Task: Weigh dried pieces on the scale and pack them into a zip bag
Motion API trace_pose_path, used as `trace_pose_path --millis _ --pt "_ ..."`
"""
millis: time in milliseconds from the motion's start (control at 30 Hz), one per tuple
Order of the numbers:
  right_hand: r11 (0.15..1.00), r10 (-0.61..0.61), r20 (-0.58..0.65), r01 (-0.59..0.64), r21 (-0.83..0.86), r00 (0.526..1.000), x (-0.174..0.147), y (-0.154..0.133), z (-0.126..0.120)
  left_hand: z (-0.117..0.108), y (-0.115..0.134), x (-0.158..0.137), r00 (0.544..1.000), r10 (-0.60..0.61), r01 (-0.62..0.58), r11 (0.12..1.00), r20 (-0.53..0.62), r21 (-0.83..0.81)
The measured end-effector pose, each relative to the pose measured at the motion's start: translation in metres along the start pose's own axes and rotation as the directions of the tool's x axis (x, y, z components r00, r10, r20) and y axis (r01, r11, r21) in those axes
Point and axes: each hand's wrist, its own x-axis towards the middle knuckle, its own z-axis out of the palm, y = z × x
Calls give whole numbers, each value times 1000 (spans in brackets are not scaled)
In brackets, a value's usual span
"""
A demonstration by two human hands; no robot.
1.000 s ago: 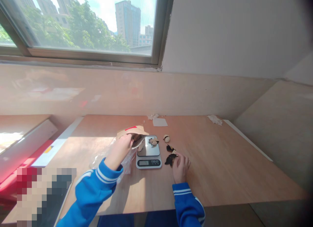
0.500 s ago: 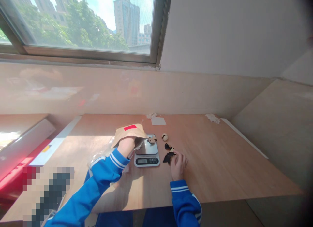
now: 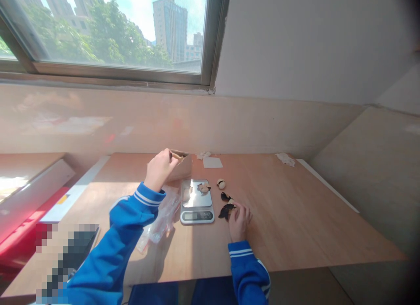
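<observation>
My left hand (image 3: pixel 160 168) is raised above the wooden table (image 3: pixel 295 217) and grips a brown paper bag (image 3: pixel 181 166) at its mouth, behind and left of a small digital kitchen scale (image 3: pixel 197 201). A small tan and dark piece (image 3: pixel 204 188) lies on the scale's steel plate. My right hand (image 3: pixel 240 221) rests on the table just right of the scale, fingers curled on a dark piece (image 3: pixel 226 212). Another dark piece (image 3: pixel 226 196) and a pale round piece (image 3: pixel 221 183) lie beyond it.
A crumpled clear plastic bag (image 3: pixel 160 219) lies left of the scale under my left arm. A white paper slip (image 3: pixel 212 163) and crumpled tissue bits (image 3: pixel 285 158) sit near the back wall. A window ledge runs behind the table; a white and red board (image 3: pixel 65 200) lies left.
My left hand has lifted the paper bag away from the scale's left edge, up and back toward the wall. The piece stays on the scale. My right hand has hardly moved.
</observation>
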Motion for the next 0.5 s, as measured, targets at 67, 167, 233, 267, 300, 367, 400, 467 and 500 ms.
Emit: trace_pose_path --millis 67,167,233,267,300,367,400,467,500 --pt "1000 3 -1 -3 2 1000 0 0 0 -3 -2 6 997 -5 3 1000 -76 -22" --pt "1000 13 4 -13 10 1000 0 -1 0 -4 -6 13 974 25 -50 993 -227 -103" --pt "1000 20 8 -20 14 1000 0 -1 0 -3 -7 12 947 65 -118 981 -314 -152" --pt "1000 24 10 -24 15 1000 0 -1 0 -2 -6 10 934 94 -161 972 -345 -173" --pt "999 28 12 -28 16 1000 0 -1 0 0 -5 6 923 134 -213 958 -360 -190" --pt "999 39 18 -40 20 999 0 -1 -1 8 0 -10 913 237 -318 923 -331 -218" --pt "999 46 20 -47 22 999 0 0 -1 14 2 -20 912 299 -367 901 -281 -233" --pt "998 55 24 -56 30 998 1 0 -1 32 7 -45 906 391 -421 874 -165 -243" --pt "998 56 27 -57 34 998 0 1 -1 44 8 -59 900 421 -437 866 -118 -245"
